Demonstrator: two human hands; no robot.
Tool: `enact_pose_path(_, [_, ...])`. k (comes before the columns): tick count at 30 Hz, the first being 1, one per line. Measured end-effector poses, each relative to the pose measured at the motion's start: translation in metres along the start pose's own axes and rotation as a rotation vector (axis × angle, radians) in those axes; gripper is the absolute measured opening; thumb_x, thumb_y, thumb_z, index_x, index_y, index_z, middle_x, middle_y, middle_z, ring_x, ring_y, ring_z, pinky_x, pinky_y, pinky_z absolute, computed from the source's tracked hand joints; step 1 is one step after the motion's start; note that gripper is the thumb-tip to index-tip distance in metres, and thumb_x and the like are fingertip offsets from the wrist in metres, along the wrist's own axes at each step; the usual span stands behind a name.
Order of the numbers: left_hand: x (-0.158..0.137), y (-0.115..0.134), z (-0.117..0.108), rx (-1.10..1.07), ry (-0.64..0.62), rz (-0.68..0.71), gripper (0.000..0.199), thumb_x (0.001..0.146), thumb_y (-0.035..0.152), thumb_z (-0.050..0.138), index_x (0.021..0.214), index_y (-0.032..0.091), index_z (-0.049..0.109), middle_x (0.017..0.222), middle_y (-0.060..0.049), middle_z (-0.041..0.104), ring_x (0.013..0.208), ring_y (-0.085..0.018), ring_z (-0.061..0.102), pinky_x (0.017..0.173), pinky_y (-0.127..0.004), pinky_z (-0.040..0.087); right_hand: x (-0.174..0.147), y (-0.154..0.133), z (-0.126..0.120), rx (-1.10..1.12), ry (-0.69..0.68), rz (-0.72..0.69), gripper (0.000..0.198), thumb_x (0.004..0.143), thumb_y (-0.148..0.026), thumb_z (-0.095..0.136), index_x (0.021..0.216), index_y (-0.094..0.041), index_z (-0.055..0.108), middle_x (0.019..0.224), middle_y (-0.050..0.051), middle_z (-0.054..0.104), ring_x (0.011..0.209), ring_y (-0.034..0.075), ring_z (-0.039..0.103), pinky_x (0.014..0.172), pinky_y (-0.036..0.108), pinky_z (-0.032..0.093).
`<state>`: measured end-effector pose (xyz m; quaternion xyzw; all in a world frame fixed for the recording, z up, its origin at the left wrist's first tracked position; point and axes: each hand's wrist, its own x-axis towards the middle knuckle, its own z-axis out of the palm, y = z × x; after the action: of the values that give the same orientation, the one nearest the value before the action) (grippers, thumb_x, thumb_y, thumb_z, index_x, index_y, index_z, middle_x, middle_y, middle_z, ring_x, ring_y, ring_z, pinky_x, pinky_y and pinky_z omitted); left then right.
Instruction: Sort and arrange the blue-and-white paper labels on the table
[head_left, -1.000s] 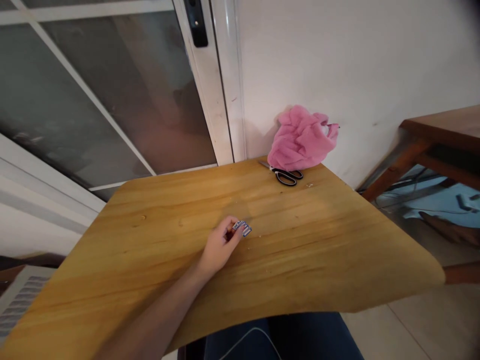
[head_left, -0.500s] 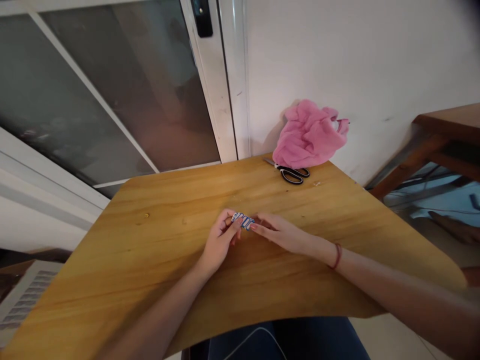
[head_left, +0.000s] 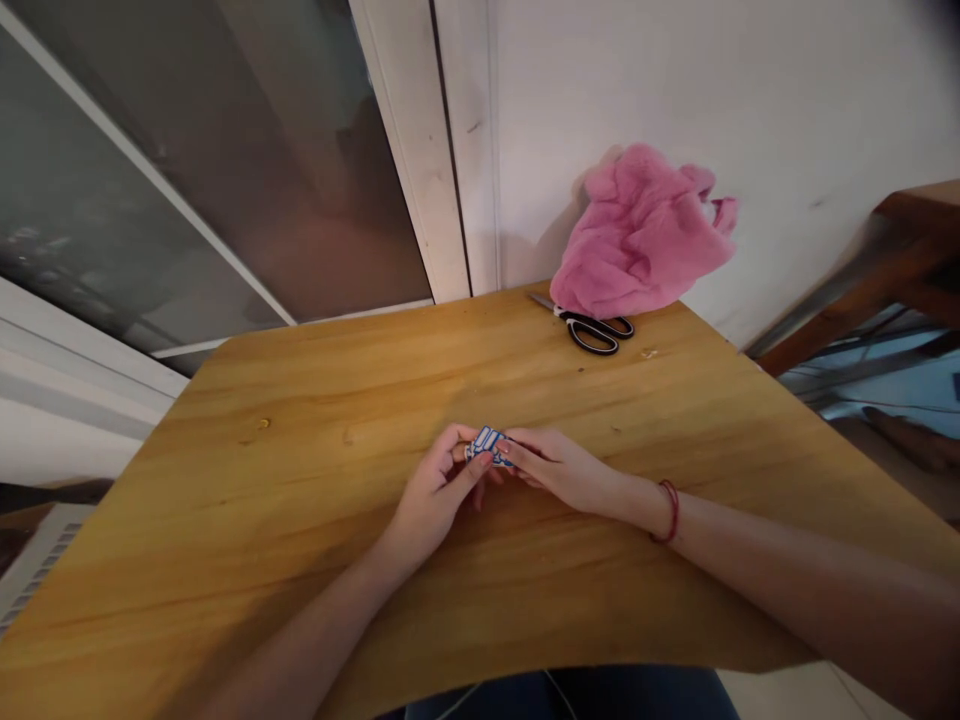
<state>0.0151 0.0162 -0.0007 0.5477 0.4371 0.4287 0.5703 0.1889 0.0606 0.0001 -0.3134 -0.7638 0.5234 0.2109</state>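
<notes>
A small blue-and-white patterned object (head_left: 489, 441) is held between both hands above the middle of the table (head_left: 360, 390). White panels with blue outlines show on its upper face; its exact kind is too small to make out. My left hand (head_left: 441, 478) grips it from the left, thumb on the near edge and fingers curled beneath. From the other side, my right hand (head_left: 556, 464) pinches it with the thumb laid over the top. The fingers hide most of its sides and underside.
Near the back right corner lie black-handled scissors (head_left: 596, 328), partly under a crumpled pink cloth (head_left: 645, 235) against the wall. A tiny yellow bit (head_left: 263, 424) is at the left. A framed glass door (head_left: 300, 180) borders the table's back.
The blue-and-white object has turned in my fingers and shows a differently shaped top face. My right hand has moved farther over it. The view has tilted down slightly.
</notes>
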Motion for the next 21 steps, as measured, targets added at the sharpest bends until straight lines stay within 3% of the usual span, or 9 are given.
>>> enact_pose_path(7, [-0.0026,0.0016,0.0076,-0.059,0.048,-0.084,0.022,0.086,0.035,0.049,0.078,0.017,0.041,0.071,0.001,0.066,0.034,-0.006,0.051,0.036,-0.017,0.038,-0.0013,-0.0018,0.0025,-0.013,0.032,-0.028,0.037,0.094,-0.043,0.033,0.072,-0.016,0.046,0.063,-0.003,0.044,0.056,0.007,0.037,0.053,0.021,0.029])
enact_pose_path(13, [-0.0062,0.0027,0.0078,-0.122,0.017,-0.185,0.029,0.085,0.043,0.049,0.075,0.019,0.036,0.055,0.003,0.063,0.028,-0.009,0.05,0.028,-0.017,0.034,-0.0021,-0.001,0.0025,0.096,-0.001,0.001,0.037,0.093,-0.047,0.032,0.076,-0.017,0.045,0.065,-0.003,0.041,0.057,0.008,0.037,0.053,0.02,0.03])
enact_pose_path(18, [-0.005,0.0025,0.0055,-0.097,0.114,-0.151,0.027,0.082,0.045,0.052,0.085,0.018,0.049,0.057,0.005,0.059,0.036,-0.009,0.054,0.032,-0.018,0.042,-0.0031,-0.0006,0.0026,0.11,-0.037,0.036,0.038,0.092,-0.048,0.033,0.078,-0.016,0.048,0.065,-0.002,0.038,0.057,0.008,0.034,0.051,0.02,0.027])
enact_pose_path(21, [-0.0041,0.0041,0.0064,-0.032,0.172,-0.13,0.026,0.08,0.042,0.056,0.087,0.017,0.053,0.053,0.006,0.056,0.033,-0.007,0.05,0.028,-0.014,0.037,-0.0039,-0.0016,0.0028,0.094,-0.054,0.07,0.039,0.091,-0.05,0.034,0.077,-0.016,0.048,0.064,-0.003,0.037,0.055,0.007,0.032,0.049,0.021,0.026])
